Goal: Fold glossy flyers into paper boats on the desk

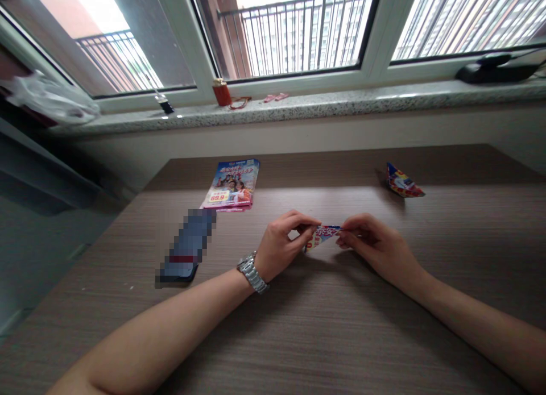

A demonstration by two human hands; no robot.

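A small folded piece of colourful printed paper [325,235] is held just above the wooden table [273,338], roughly triangular in shape. My left hand [286,240], with a metal watch [253,272] on its wrist, pinches the paper's left end between thumb and fingers. At the paper's right corner, my right hand [375,244] has its thumb and fingertips closed on the edge. Farther back on the right stands a folded paper boat-like shape [403,182] in similar bright print.
A stack of printed flyers [234,184] lies at the back left, with a phone [187,246] nearer me. Behind the table, the stone windowsill [333,104] holds a red container [221,92], pink items and a black device [497,71].
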